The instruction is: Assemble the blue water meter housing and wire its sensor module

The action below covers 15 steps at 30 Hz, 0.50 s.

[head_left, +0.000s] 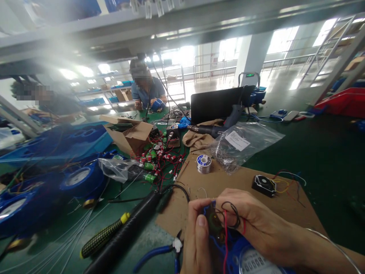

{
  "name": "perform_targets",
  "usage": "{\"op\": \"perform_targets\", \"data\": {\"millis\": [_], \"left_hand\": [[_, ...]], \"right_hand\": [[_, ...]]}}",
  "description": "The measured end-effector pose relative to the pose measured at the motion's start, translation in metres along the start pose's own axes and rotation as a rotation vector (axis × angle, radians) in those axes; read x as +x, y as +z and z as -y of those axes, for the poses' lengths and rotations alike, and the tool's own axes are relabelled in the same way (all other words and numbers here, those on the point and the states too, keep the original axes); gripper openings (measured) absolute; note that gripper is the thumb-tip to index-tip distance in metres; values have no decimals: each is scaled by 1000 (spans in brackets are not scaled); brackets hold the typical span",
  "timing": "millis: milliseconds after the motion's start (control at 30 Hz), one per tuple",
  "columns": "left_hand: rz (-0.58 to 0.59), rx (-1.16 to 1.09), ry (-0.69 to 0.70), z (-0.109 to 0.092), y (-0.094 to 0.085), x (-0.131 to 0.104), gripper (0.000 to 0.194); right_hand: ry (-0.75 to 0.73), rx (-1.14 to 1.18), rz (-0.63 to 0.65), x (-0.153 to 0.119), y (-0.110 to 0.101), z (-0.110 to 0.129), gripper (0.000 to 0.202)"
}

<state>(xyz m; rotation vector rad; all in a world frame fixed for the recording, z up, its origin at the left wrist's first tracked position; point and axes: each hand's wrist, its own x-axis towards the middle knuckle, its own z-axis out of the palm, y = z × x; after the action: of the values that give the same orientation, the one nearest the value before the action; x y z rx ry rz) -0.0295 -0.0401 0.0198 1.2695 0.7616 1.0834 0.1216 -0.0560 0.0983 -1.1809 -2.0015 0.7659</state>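
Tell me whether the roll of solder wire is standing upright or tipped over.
Upright: the roll sits on its flat end on the cardboard sheet, its blue-and-white label and centre hole facing up.

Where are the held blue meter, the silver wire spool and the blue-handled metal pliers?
Held blue meter (254, 262): head view, on its dial.
Silver wire spool (203, 168): head view, on the wire.
Blue-handled metal pliers (177, 245): head view, on the pivot.

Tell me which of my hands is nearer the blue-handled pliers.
Left. Your left hand is just right of the blue-handled pliers; your right hand is farther right, beyond the left one.
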Motion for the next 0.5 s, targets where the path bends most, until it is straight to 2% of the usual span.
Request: {"op": "perform_targets", "data": {"millis": [200, 400, 500], "left_hand": [[37, -48, -85, 4, -2, 1, 37], [98, 23, -53, -2, -6, 6, 35], [67, 37, -33, 2, -6, 5, 39]], "right_hand": [[38, 52, -69, -1, -1, 3, 52], [109, 169, -145, -2, 1, 0, 52], [86, 193, -159, -6, 6, -3, 49]]}}
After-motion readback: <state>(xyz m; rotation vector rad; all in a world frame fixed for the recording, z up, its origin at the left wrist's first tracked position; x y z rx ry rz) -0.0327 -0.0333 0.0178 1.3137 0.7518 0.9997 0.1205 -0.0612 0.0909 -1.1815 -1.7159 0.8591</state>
